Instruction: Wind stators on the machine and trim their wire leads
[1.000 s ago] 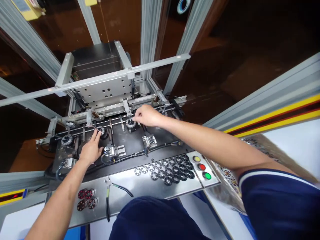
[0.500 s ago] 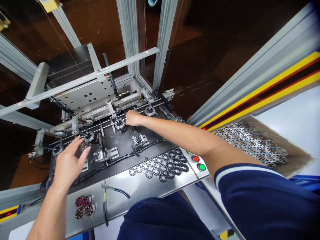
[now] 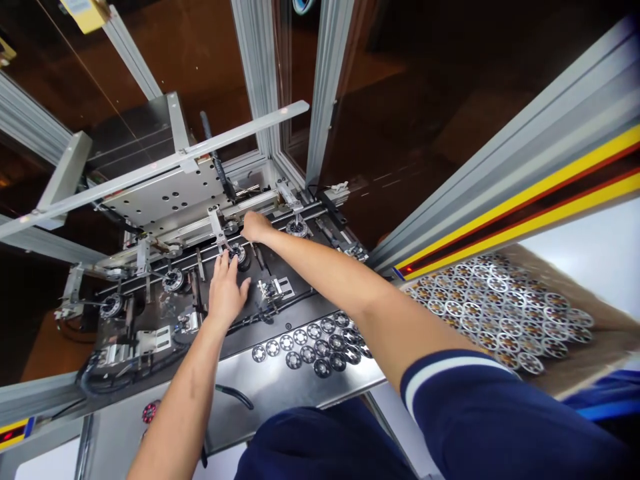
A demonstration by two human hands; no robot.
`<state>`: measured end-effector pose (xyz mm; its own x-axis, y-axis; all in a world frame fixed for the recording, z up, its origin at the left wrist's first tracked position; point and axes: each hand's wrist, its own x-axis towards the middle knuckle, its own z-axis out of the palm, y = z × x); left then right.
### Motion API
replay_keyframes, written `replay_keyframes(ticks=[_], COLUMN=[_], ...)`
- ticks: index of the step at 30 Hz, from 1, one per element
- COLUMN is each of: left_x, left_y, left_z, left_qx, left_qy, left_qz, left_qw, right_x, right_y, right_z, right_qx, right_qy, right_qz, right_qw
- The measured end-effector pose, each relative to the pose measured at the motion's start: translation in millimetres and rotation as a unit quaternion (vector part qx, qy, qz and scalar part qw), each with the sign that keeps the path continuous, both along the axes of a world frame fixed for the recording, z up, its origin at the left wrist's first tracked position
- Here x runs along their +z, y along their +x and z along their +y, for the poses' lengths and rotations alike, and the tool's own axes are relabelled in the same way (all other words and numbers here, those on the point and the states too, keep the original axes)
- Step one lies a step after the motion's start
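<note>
My left hand reaches over the fixture plate with its fingers stretched out and the thumb apart. Its fingertips lie at the near left side of a round slotted part, which sits on a middle station under a clamp arm. Just behind and to the right of that part, my right hand is closed; what its fingers hold, if anything, is hidden. More round parts sit at the stations on both sides, one on the right and one on the left.
Several black and silver discs lie on the metal ledge. Cutting pliers and red-wound parts are partly behind my left forearm. A carton of metal rings stands right, beyond a yellow light barrier. A metal bar crosses above the stations.
My left hand has moved right, from the left station to the middle one. My right hand has shifted slightly up and left, still closed. The view has turned a little.
</note>
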<state>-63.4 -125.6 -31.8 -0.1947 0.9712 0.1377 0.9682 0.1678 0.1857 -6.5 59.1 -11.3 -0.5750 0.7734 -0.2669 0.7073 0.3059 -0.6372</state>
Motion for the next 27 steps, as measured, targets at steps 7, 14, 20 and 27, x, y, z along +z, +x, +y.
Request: replay_keyframes(ticks=[7, 14, 20, 27], left_x=[6.5, 14.2, 48.2, 54.5], left_y=[-0.5, -3.9, 0.3, 40.5], left_z=[10.0, 9.0, 5.8, 91.1], left_qx=[0.0, -0.015, -0.06, -0.229], left_qy=[-0.058, -0.082, -0.059, -0.11], left_qz=[0.02, 0.037, 0.028, 0.03], left_qw=[0.998, 0.996, 0.996, 0.967], right_x=[-7.2, 11.5, 44.2, 51.0], right_y=[1.0, 10.6, 92.3, 154.6], right_z=[-15.2, -29.3, -40.0, 13.9], right_qx=[0.047, 0.054, 0.027, -0.04], right_qy=[-0.091, -0.066, 0.052, 0.075], right_qz=[0.005, -0.001, -0.015, -0.134], right_qw=[0.995, 0.996, 0.998, 0.987])
